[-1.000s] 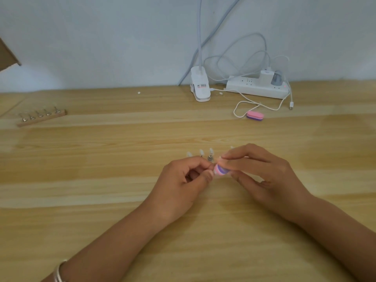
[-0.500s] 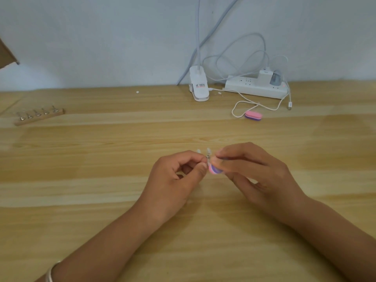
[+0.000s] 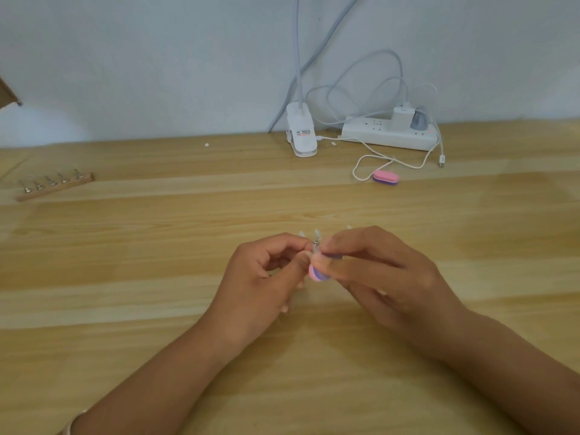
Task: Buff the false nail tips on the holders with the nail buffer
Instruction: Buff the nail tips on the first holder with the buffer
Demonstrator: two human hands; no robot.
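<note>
Nail buffer (image 3: 318, 274), pink and purple, is pinched between the thumb and fingers of your right hand (image 3: 387, 277) over the middle of the table (image 3: 125, 277). Your left hand (image 3: 262, 277) is curled, thumb and forefinger apparently pinching a holder (image 3: 314, 246), which is mostly hidden. Clear nail tips (image 3: 316, 232) poke up just behind.

No writing can be read. The white lamp clip (image 3: 302, 149), on the table just above the middle of the frame, carries a small label (image 3: 303, 132) with a line of dark print over a line of red print. Both are too small and blurred to make out. Any marks on the white power strip (image 3: 370, 133) to its right are also illegible.
</note>
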